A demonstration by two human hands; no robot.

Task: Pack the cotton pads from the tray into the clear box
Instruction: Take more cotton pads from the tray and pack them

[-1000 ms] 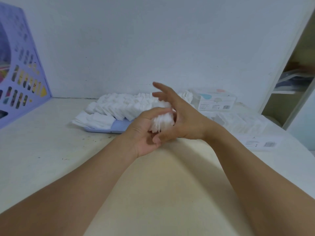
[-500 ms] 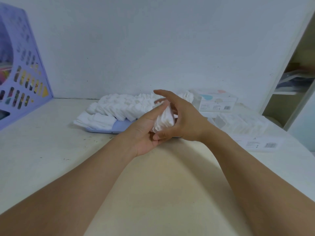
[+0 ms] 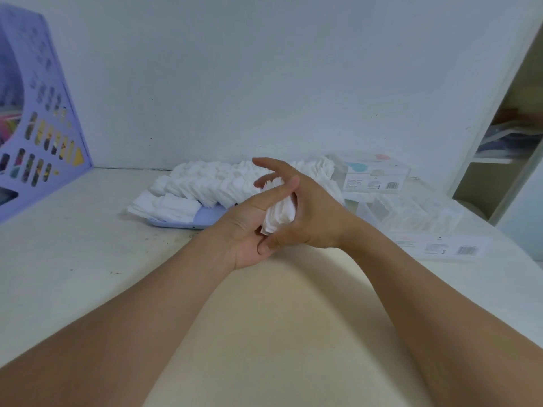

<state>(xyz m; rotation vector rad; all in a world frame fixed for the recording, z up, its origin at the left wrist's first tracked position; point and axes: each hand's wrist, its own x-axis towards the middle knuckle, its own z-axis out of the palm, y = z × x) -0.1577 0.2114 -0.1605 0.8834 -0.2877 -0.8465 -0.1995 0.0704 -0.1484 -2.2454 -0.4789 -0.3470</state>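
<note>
A small stack of white cotton pads [image 3: 279,212] is held between both my hands above the table, in front of the tray. My left hand [image 3: 246,227] cups it from the left with the thumb laid over its top. My right hand [image 3: 308,212] grips it from the right, thumb under the stack, index finger stretched out. Behind them a light blue tray [image 3: 182,221] carries a long heap of loose cotton pads [image 3: 205,186]. The clear box [image 3: 411,214] lies open at the right with pads inside.
A closed clear box with a printed label [image 3: 373,174] stands behind the open one, and a flat lid with a barcode [image 3: 440,248] lies at the right. A purple file rack [image 3: 38,127] stands at the far left. A shelf opening [image 3: 508,142] is at the right.
My left thumb has come up over the top of the stack and both hands have pressed the pads into a tighter, more upright bundle. The hands stayed in about the same place.
</note>
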